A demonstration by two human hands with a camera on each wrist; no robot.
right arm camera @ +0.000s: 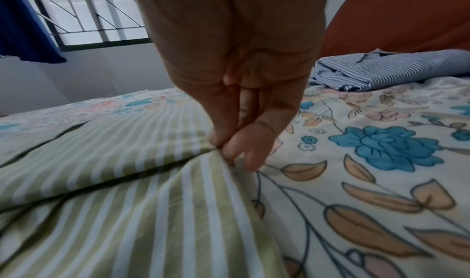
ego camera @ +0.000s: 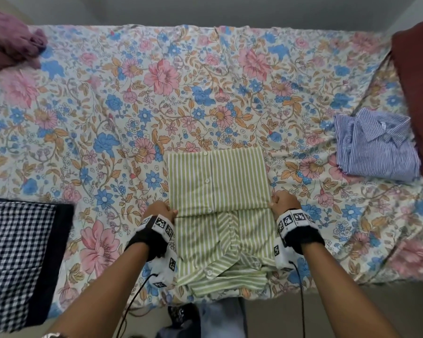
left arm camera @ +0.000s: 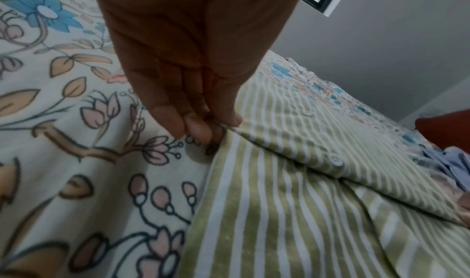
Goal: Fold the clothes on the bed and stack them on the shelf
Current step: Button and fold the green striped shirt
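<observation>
Head view shows your left hand (ego camera: pixel 162 211) and right hand (ego camera: pixel 282 201) pinching the green striped shirt (ego camera: pixel 217 181) at the bed's (ego camera: pixel 88 98) near edge, mid-fold; next, lay that flap square.

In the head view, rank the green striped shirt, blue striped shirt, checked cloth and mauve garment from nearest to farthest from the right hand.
1. Green striped shirt: pinched at its edge by the right hand.
2. Blue striped shirt: to the right, by the pillow.
3. Checked cloth: at the left edge.
4. Mauve garment: far left corner.
</observation>
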